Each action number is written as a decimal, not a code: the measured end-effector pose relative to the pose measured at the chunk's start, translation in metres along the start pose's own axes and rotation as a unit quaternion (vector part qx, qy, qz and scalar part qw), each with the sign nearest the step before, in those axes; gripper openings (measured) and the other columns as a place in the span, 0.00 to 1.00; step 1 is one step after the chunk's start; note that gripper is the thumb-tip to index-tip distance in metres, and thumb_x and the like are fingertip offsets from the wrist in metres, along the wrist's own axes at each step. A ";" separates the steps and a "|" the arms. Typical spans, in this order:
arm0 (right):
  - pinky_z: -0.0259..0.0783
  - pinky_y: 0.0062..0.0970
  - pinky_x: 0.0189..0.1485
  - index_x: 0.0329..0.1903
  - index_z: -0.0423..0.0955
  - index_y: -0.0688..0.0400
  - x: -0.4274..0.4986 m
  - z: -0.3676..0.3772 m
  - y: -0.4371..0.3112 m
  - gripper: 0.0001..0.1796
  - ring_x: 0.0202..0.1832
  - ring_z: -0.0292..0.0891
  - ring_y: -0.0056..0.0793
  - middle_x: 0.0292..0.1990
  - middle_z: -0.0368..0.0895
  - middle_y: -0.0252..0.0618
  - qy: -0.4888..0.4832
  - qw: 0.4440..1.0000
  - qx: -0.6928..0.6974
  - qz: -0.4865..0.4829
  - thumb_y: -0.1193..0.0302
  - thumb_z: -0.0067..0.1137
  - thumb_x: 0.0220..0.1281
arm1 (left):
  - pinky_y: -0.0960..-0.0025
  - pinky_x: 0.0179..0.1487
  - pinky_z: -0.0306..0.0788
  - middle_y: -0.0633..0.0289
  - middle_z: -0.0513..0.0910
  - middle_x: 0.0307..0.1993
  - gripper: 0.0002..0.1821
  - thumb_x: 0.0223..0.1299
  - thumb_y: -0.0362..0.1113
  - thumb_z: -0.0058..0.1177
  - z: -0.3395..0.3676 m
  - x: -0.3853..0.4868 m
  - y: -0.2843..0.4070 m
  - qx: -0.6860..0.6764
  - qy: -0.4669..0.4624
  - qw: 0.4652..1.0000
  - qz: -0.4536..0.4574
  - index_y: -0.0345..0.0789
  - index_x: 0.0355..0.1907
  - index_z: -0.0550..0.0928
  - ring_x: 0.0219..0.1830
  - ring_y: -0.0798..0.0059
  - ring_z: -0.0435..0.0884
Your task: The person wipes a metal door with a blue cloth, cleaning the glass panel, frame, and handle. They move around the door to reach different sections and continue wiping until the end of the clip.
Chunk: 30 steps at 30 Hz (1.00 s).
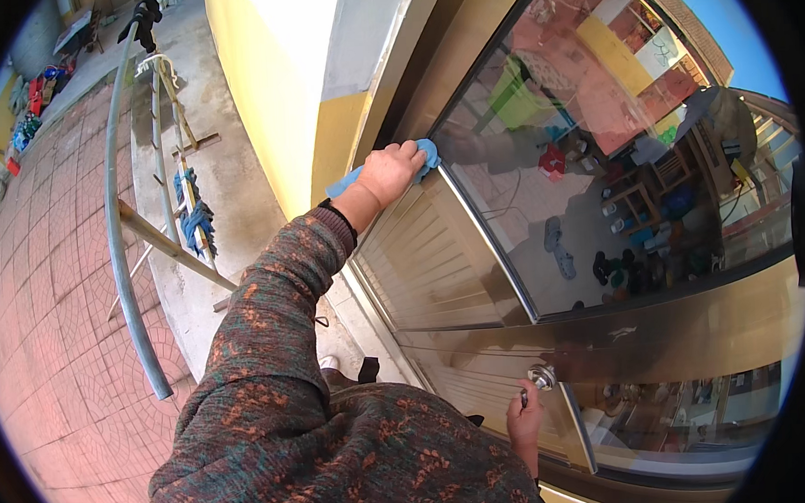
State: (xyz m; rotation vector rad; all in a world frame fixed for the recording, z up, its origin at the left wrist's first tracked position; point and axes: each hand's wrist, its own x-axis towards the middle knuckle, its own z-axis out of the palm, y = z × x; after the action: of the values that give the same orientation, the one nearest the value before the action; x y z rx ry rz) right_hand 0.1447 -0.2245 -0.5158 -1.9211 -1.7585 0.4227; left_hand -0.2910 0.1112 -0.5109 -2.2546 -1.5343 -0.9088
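My left hand presses a light blue cloth against the frame of a metal door, at the lower left corner of its large glass pane. Part of the cloth trails out past the wrist. Below the pane lies a ribbed metal door panel. Lower right, my right hand grips the door handle, with the fingers closed round its lever. The pane shows reflections and things behind it, such as a green container and sandals; which are reflected I cannot tell.
On the left stands a metal pipe rack with blue cloths tied on it. A yellow and white wall adjoins the door frame. Red paving lies beyond a concrete strip. Bags and boxes sit far off at the upper left.
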 end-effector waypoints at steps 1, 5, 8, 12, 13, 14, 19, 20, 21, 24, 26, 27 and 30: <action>0.68 0.34 0.27 0.53 0.74 0.51 0.000 0.000 0.000 0.16 0.21 0.71 0.39 0.20 0.70 0.42 -0.001 1.000 -0.004 0.005 0.75 0.52 0.62 | 0.56 0.35 0.79 0.60 0.76 0.38 0.10 0.59 0.36 0.52 -0.002 0.001 0.000 -0.010 0.012 1.000 -0.004 0.41 0.44 0.79 0.39 0.60 0.82; 0.68 0.33 0.27 0.53 0.75 0.51 0.000 -0.001 -0.002 0.16 0.21 0.68 0.34 0.20 0.69 0.40 -0.010 1.000 0.000 0.024 0.74 0.53 0.62 | 0.54 0.37 0.79 0.58 0.77 0.38 0.13 0.58 0.33 0.52 -0.015 0.013 0.011 -0.056 -0.027 0.997 -0.055 0.42 0.46 0.78 0.39 0.57 0.84; 0.69 0.33 0.28 0.53 0.75 0.51 0.000 -0.001 -0.006 0.16 0.21 0.69 0.34 0.20 0.69 0.40 0.012 1.000 -0.014 0.002 0.74 0.53 0.62 | 0.55 0.40 0.78 0.56 0.77 0.38 0.18 0.54 0.30 0.54 -0.022 0.022 0.028 -0.040 -0.055 0.996 -0.057 0.41 0.50 0.76 0.37 0.54 0.83; 0.70 0.33 0.28 0.53 0.75 0.50 0.000 0.001 -0.009 0.16 0.21 0.72 0.37 0.20 0.71 0.41 0.041 0.998 -0.032 -0.032 0.74 0.53 0.62 | 0.55 0.41 0.78 0.55 0.78 0.41 0.28 0.51 0.27 0.53 -0.018 0.009 0.042 -0.092 -0.016 0.992 -0.083 0.35 0.59 0.72 0.39 0.54 0.83; 0.70 0.33 0.28 0.53 0.75 0.50 -0.001 0.001 -0.009 0.16 0.21 0.72 0.37 0.20 0.72 0.41 0.036 0.999 -0.032 -0.022 0.74 0.53 0.62 | 0.55 0.41 0.78 0.54 0.78 0.41 0.29 0.51 0.27 0.53 -0.014 0.006 0.041 -0.081 -0.010 0.993 -0.082 0.35 0.61 0.72 0.40 0.55 0.83; 0.70 0.33 0.28 0.53 0.75 0.50 0.000 0.001 -0.009 0.16 0.21 0.73 0.38 0.21 0.72 0.41 0.031 0.999 -0.031 -0.014 0.74 0.53 0.62 | 0.56 0.41 0.79 0.54 0.77 0.41 0.31 0.51 0.26 0.53 -0.009 0.004 0.039 -0.067 -0.019 0.994 -0.089 0.35 0.63 0.71 0.40 0.55 0.83; 0.71 0.33 0.29 0.53 0.75 0.50 0.000 0.000 -0.008 0.16 0.21 0.73 0.37 0.20 0.72 0.41 0.025 0.999 -0.025 -0.011 0.74 0.53 0.62 | 0.57 0.40 0.79 0.55 0.76 0.41 0.35 0.52 0.27 0.53 0.006 -0.006 0.022 -0.025 -0.073 0.993 -0.084 0.33 0.67 0.68 0.39 0.58 0.82; 0.70 0.33 0.28 0.53 0.75 0.51 -0.001 -0.001 -0.008 0.16 0.21 0.73 0.37 0.20 0.72 0.41 0.020 0.999 -0.027 -0.007 0.74 0.53 0.62 | 0.57 0.40 0.79 0.55 0.76 0.41 0.34 0.52 0.27 0.53 0.006 -0.007 0.021 -0.018 -0.080 0.993 -0.080 0.34 0.67 0.69 0.40 0.58 0.82; 0.70 0.33 0.28 0.53 0.75 0.51 -0.001 -0.002 -0.008 0.17 0.21 0.73 0.37 0.20 0.72 0.41 0.014 0.999 -0.029 -0.004 0.74 0.53 0.62 | 0.57 0.40 0.79 0.55 0.76 0.40 0.33 0.53 0.27 0.53 0.005 -0.008 0.021 -0.008 -0.081 0.994 -0.077 0.34 0.66 0.70 0.40 0.58 0.83; 0.71 0.33 0.29 0.54 0.75 0.51 0.000 -0.001 -0.009 0.17 0.21 0.73 0.38 0.20 0.72 0.42 0.033 0.999 -0.018 -0.029 0.74 0.53 0.62 | 0.56 0.41 0.79 0.54 0.77 0.40 0.28 0.54 0.27 0.52 -0.007 0.001 0.023 -0.024 -0.062 0.994 -0.087 0.36 0.62 0.73 0.41 0.56 0.83; 0.71 0.35 0.29 0.54 0.75 0.52 0.000 -0.001 -0.010 0.17 0.22 0.74 0.40 0.21 0.73 0.43 0.036 0.998 -0.028 -0.036 0.73 0.54 0.61 | 0.55 0.44 0.78 0.52 0.78 0.41 0.24 0.55 0.25 0.51 -0.022 0.017 0.021 -0.102 -0.038 0.987 -0.115 0.37 0.57 0.76 0.43 0.52 0.82; 0.72 0.36 0.29 0.54 0.75 0.52 0.001 0.000 -0.010 0.17 0.23 0.74 0.41 0.21 0.73 0.43 0.037 0.998 -0.033 -0.039 0.72 0.55 0.61 | 0.54 0.45 0.78 0.51 0.78 0.41 0.22 0.56 0.25 0.50 -0.032 0.028 0.020 -0.144 0.028 0.980 -0.137 0.36 0.55 0.76 0.44 0.51 0.82; 0.72 0.40 0.30 0.53 0.75 0.50 0.000 0.001 -0.011 0.17 0.25 0.76 0.48 0.22 0.76 0.45 0.043 0.998 -0.038 -0.022 0.70 0.55 0.60 | 0.55 0.49 0.76 0.48 0.80 0.44 0.18 0.57 0.21 0.48 -0.062 0.062 0.021 -0.254 0.234 0.923 -0.166 0.34 0.51 0.77 0.47 0.45 0.81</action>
State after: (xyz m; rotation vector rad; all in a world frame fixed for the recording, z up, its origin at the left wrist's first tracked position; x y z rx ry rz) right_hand 0.1354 -0.2240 -0.5107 -1.9185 -1.7812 0.2552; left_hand -0.2785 0.1155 -0.4215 -1.8586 -1.5963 -1.9770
